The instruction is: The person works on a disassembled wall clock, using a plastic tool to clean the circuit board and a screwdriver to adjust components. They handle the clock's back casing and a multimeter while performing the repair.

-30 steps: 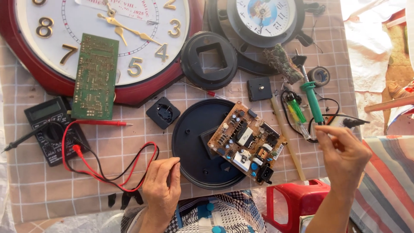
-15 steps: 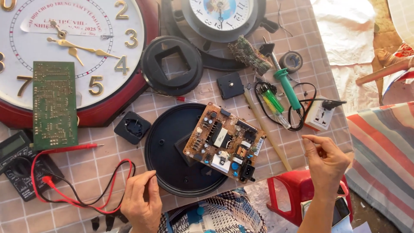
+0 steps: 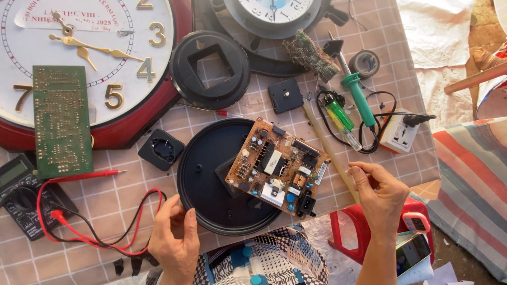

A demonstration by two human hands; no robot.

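Observation:
A brown circuit board with several components lies tilted on a black round plate at the centre. My left hand is at the plate's near-left rim, thumb on top of the edge and fingers curled beside it. My right hand rests at the board's right with its fingers curled together. Its thumb tip touches the lower end of a long wooden stick. Whether something thin sits between the fingertips is unclear.
A large red-rimmed wall clock carries a green circuit board. A multimeter with red and black leads lies left. A green-handled soldering iron, a green tester pen, a white socket and black clock parts lie behind. A red stool stands below.
My right hand has come down from a raised pinch to the table beside the wooden stick. My left hand stays at the black plate's rim. The view has shifted.

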